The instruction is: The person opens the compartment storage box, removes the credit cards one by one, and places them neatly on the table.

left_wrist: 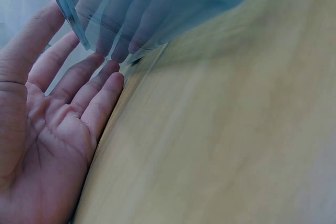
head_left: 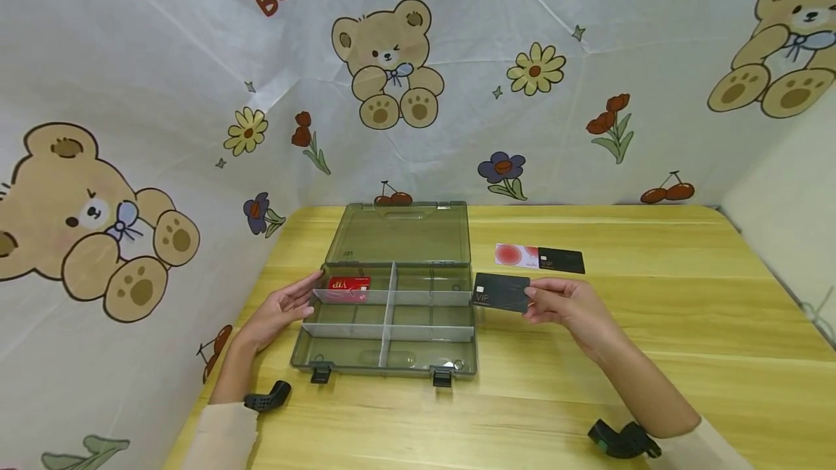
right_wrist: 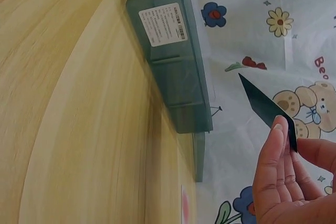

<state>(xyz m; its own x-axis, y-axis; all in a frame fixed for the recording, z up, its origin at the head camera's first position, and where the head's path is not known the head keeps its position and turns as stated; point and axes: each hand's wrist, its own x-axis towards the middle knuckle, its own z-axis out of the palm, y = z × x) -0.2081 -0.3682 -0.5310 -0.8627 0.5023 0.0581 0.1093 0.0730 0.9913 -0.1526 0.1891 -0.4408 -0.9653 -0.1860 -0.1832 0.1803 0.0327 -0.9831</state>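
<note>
A black VIP card [head_left: 499, 292] is pinched at its right edge between the thumb and fingers of my right hand [head_left: 575, 310]. In the head view the card overlaps the right side of a translucent grey-green divider box [head_left: 408, 370]; the right wrist view shows the card [right_wrist: 265, 103] raised and tilted, seen nearly edge-on. The box lid [head_left: 405, 234] is folded back. A red VIP card [head_left: 349, 284] lies in the back left compartment. Along the box's left wall, my left hand [head_left: 277, 314] rests with its fingers extended; the left wrist view shows fingertips against the translucent wall [left_wrist: 157, 14].
Behind my right hand, a pink-and-white card [head_left: 514, 254] and another black VIP card [head_left: 563, 260] lie side by side on the wooden table [head_left: 666, 310]. A bear-print cloth [head_left: 457, 136] hangs at the back and left. Black wrist devices [head_left: 623, 441] are worn on both wrists.
</note>
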